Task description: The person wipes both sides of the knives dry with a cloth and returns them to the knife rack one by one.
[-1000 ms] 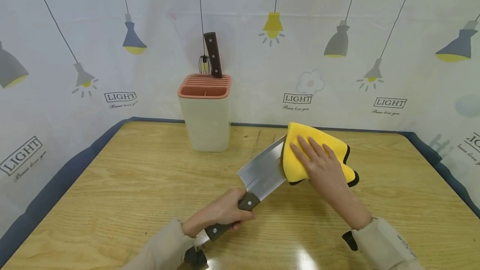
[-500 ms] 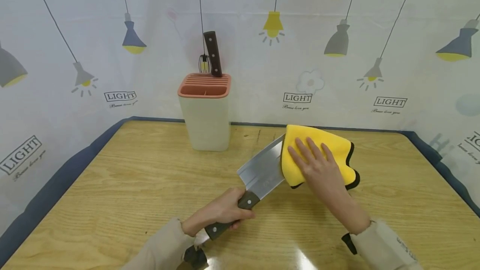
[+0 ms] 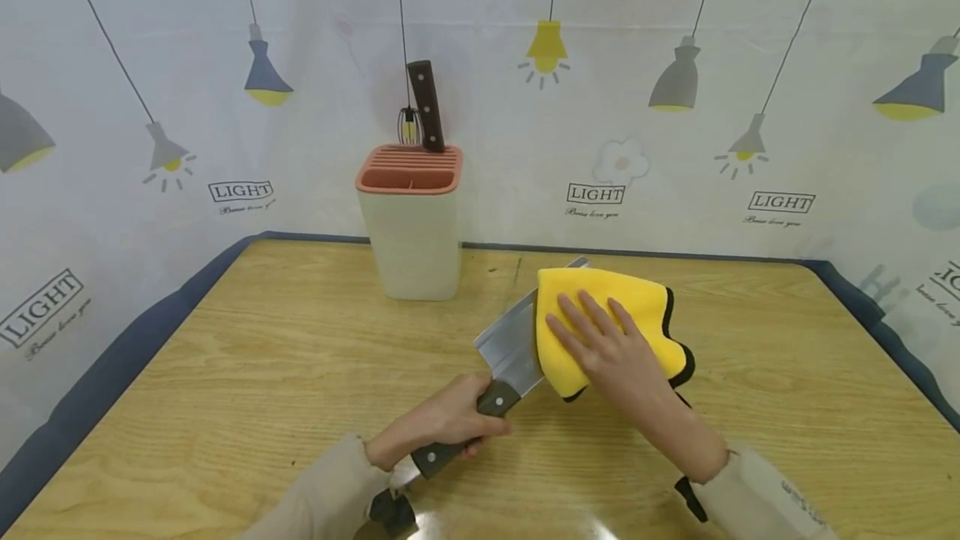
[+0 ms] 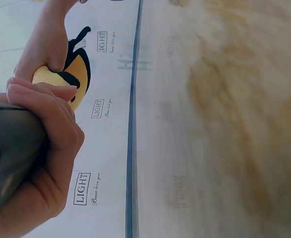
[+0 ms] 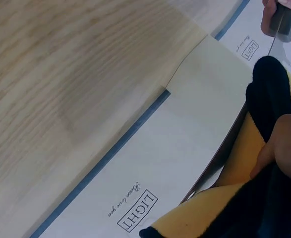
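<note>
In the head view my left hand [image 3: 453, 419] grips the dark riveted handle [image 3: 498, 400] of a cleaver. Its broad steel blade [image 3: 512, 344] points up and to the right, held over the table. My right hand [image 3: 611, 348] holds a yellow cloth [image 3: 652, 298] with black edging against the blade, fingers spread on top. Much of the blade is hidden under the cloth, with its far tip showing beyond. From the right wrist, the thumb [image 5: 265, 158] lies against the cloth's underside. The left wrist view shows curled fingers [image 4: 56, 119] around the handle.
A white knife block [image 3: 416, 248] with a salmon slotted top stands at the back, left of the cleaver. One dark-handled knife [image 3: 426, 107] is upright in it. The wooden table [image 3: 247, 373] meets a lamp-printed backdrop [image 3: 510, 123] along its back and sides.
My right hand and the cloth have slid down the blade toward the handle, left and nearer to me. The blade's tip has come into view. My left hand stays in place.
</note>
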The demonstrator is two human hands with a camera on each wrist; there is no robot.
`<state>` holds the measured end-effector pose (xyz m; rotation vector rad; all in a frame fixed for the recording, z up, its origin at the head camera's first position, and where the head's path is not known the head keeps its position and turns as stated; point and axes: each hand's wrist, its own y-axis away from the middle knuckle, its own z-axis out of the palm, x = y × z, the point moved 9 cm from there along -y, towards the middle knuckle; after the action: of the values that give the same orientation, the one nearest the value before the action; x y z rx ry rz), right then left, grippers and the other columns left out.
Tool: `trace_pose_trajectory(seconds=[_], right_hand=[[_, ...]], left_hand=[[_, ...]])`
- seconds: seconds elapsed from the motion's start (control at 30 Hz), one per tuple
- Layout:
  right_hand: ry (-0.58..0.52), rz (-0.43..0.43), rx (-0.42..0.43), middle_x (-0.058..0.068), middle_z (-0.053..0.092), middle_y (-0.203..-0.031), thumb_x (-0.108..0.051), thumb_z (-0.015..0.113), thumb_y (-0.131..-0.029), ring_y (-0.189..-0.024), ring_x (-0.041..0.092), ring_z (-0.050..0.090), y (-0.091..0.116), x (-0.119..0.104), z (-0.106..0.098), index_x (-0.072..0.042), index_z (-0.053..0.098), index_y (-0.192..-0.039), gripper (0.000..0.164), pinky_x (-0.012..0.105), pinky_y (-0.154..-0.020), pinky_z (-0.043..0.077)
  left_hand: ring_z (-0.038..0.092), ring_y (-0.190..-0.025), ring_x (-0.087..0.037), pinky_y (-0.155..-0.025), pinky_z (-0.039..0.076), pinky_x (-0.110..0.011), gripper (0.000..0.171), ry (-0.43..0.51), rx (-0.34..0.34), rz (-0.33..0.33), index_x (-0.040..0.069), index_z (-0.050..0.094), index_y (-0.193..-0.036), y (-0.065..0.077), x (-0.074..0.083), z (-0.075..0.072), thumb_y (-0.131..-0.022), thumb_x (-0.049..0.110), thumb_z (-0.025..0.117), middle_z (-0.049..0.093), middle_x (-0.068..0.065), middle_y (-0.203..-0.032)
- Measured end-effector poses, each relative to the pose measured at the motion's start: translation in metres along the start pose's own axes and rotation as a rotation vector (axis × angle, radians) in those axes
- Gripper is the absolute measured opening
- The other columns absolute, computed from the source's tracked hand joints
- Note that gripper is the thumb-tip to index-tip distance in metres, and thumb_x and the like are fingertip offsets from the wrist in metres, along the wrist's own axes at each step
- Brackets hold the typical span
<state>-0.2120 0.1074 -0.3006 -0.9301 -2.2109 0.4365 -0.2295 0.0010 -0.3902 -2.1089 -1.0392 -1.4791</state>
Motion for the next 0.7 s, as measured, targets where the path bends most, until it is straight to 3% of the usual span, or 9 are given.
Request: trace_pose_trajectory(seconds=[0.5, 0.6, 0.7], right_hand=[[-0.079, -0.198, 0.048, 0.011, 0.047, -0.129, -0.002, 0.074, -0.062, -0.119, 0.029, 0.043, 0.001, -0.037, -0.005, -0.011, 0.053, -0.122, 0.064, 0.046, -0.095, 0.036], [-0.091, -0.232, 0.044, 0.011, 0.046, -0.130, -0.004, 0.070, -0.064, -0.119, 0.029, 0.043, 0.003, -0.042, -0.005, -0.012, 0.051, -0.123, 0.062, 0.046, -0.096, 0.035], [-0.095, -0.257, 0.056, 0.011, 0.045, -0.130, -0.002, 0.057, -0.073, -0.120, 0.029, 0.042, 0.004, -0.045, -0.006, -0.012, 0.050, -0.124, 0.052, 0.046, -0.097, 0.035]], left_hand=[[0.042, -0.032, -0.007, -0.032, 0.038, -0.020, 0.015, -0.007, -0.018, -0.020, 0.002, 0.044, -0.082, 0.000, 0.000, 0.001, -0.082, 0.004, 0.059, 0.047, -0.001, -0.045], [0.042, -0.032, -0.008, -0.033, 0.038, -0.021, 0.014, 0.003, -0.019, -0.017, 0.002, 0.045, -0.082, 0.000, 0.001, 0.001, -0.082, 0.004, 0.059, 0.047, -0.002, -0.046], [0.041, -0.032, -0.008, -0.032, 0.038, -0.021, 0.013, 0.014, -0.021, -0.008, 0.001, 0.045, -0.081, 0.000, 0.001, 0.002, -0.082, 0.002, 0.059, 0.046, -0.003, -0.046]])
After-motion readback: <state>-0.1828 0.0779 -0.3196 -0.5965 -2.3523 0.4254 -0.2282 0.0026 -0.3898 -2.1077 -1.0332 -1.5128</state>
